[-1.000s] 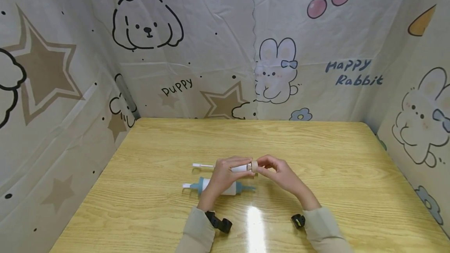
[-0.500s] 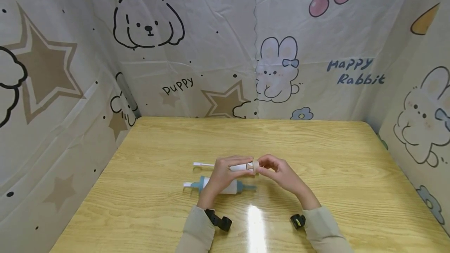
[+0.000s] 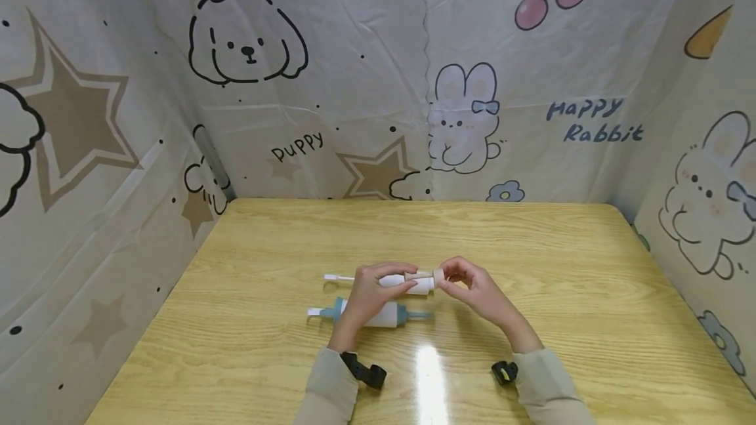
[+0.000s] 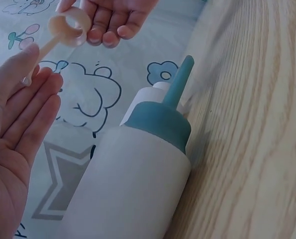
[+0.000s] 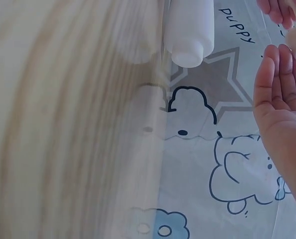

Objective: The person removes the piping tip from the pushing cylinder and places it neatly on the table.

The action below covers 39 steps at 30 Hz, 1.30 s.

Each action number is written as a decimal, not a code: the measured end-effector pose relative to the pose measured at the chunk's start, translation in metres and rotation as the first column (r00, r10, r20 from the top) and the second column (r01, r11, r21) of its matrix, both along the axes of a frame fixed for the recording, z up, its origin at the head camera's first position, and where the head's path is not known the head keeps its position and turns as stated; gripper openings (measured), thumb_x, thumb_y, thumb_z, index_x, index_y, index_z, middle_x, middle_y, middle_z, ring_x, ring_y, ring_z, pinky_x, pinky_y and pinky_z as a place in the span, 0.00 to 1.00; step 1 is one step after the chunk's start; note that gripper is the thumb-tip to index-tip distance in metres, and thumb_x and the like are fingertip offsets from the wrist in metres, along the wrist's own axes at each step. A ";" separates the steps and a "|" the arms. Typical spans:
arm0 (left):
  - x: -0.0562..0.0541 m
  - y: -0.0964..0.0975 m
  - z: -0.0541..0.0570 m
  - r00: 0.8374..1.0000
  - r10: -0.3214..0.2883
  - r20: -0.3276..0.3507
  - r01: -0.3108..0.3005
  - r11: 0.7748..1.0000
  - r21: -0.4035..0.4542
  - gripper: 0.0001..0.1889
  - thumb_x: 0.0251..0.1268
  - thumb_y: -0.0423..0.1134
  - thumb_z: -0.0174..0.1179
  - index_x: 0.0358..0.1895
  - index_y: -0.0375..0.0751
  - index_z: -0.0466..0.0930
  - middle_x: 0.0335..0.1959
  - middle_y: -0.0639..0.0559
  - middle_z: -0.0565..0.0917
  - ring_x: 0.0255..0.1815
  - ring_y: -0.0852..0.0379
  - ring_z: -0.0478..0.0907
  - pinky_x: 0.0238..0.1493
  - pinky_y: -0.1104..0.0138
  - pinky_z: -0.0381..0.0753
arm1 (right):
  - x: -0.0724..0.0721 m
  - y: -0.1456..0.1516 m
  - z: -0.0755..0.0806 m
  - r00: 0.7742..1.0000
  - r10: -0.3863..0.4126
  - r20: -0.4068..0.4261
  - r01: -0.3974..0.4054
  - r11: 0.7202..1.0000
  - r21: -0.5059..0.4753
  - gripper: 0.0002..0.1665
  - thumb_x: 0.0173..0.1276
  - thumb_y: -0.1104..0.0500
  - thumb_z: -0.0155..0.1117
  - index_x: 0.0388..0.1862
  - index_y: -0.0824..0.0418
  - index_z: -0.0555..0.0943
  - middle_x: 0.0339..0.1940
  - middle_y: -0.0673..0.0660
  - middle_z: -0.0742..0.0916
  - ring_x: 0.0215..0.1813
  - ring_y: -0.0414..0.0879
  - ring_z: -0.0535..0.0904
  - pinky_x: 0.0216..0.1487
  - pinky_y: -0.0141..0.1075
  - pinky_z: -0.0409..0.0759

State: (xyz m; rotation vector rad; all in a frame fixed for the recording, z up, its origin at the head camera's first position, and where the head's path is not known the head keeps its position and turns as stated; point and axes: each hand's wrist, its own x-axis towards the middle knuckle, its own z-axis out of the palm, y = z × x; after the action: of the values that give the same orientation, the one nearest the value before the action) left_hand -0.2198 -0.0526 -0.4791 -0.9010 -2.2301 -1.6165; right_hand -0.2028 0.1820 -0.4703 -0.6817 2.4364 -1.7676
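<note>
Both hands hold a cream nozzle cap, a wide ring (image 4: pixel 71 27) with a thin spout (image 4: pixel 49 49). My left hand (image 3: pixel 369 288) pinches the spout's tip between thumb and fingers. At the other end, my right hand (image 3: pixel 472 284) pinches the ring. Below the cap, a white bottle (image 3: pixel 422 286) lies on its side, partly covered by the left hand; its bare neck (image 5: pixel 188 56) shows in the right wrist view. Nearer me lies a second white bottle (image 3: pixel 384 315) with teal ends, its teal spout (image 4: pixel 180 82) pointing right.
A white brush-like tip (image 3: pixel 338 277) sticks out left of the far bottle, and another white tip (image 3: pixel 314 312) ends the teal one. The wooden table (image 3: pixel 266 359) meets a printed curtain (image 3: pixel 366 84) at its back and sides.
The cream cap has shifted slightly right with the right hand, and more of its spout shows. The left fingertips have drawn back left, uncovering the white bottle's right end.
</note>
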 end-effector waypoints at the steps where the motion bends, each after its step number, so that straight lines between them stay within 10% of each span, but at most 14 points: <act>1: 0.000 0.000 0.000 1.000 0.013 -0.009 -0.013 1.000 -0.003 0.09 0.57 0.32 0.70 0.41 0.35 0.88 0.42 0.43 0.90 0.44 0.48 0.88 0.45 0.54 0.88 | 0.000 0.001 -0.001 1.000 -0.004 -0.003 0.004 1.000 0.003 0.10 0.72 0.61 0.61 0.49 0.64 0.77 0.45 0.55 0.82 0.47 0.34 0.78 0.53 0.31 0.79; 15: 0.018 0.006 0.028 0.998 0.040 -0.050 -0.039 0.999 0.019 0.05 0.58 0.27 0.66 0.37 0.29 0.87 0.40 0.38 0.89 0.40 0.46 0.87 0.41 0.49 0.86 | 0.005 0.027 -0.002 0.997 -0.072 -0.017 0.073 0.996 0.045 0.12 0.72 0.60 0.60 0.51 0.65 0.76 0.45 0.58 0.83 0.46 0.34 0.78 0.53 0.31 0.80; 28: -0.003 0.018 -0.009 0.998 0.051 -0.031 -0.050 0.999 0.017 0.04 0.60 0.34 0.68 0.38 0.42 0.89 0.41 0.47 0.90 0.41 0.54 0.87 0.43 0.56 0.88 | 0.011 0.050 -0.003 0.994 -0.109 -0.019 0.110 0.992 0.056 0.13 0.72 0.61 0.60 0.51 0.66 0.76 0.45 0.59 0.83 0.46 0.34 0.78 0.52 0.29 0.80; 39: 0.003 0.037 0.001 0.998 0.050 -0.022 -0.050 0.998 0.025 0.04 0.58 0.30 0.68 0.36 0.37 0.88 0.40 0.43 0.90 0.39 0.49 0.87 0.42 0.52 0.87 | 0.017 0.068 -0.002 0.989 -0.144 -0.029 0.146 0.986 0.078 0.13 0.73 0.60 0.59 0.51 0.66 0.76 0.45 0.58 0.83 0.46 0.34 0.77 0.52 0.29 0.79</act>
State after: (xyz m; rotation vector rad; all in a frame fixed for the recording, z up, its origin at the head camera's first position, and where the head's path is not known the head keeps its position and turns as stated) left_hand -0.2164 -0.0158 -0.4783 -0.8461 -2.1946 -1.6005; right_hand -0.1853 0.2505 -0.4724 -0.5329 2.6177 -1.7067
